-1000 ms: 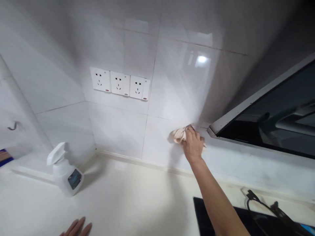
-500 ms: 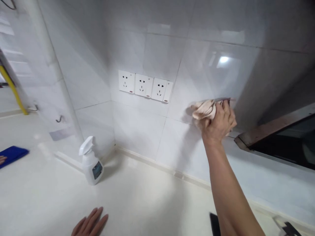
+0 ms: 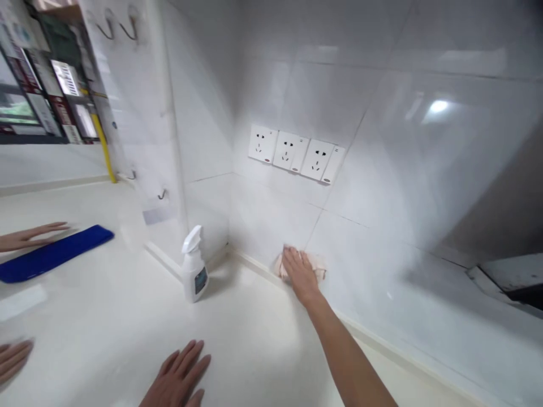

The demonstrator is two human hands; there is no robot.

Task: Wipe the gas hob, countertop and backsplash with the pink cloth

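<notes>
Right fingers (image 3: 294, 262), unclenched, press the cloth (image 3: 317, 268) beneath them against tiles (image 3: 275, 220); left fingers (image 3: 190, 356) released.

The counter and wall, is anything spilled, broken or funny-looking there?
Nothing stands out. The spray bottle stands upright on the counter, the three sockets sit side by side on the wall, and the right hand lies over a cloth against it. I can see no spill or breakage.
</notes>
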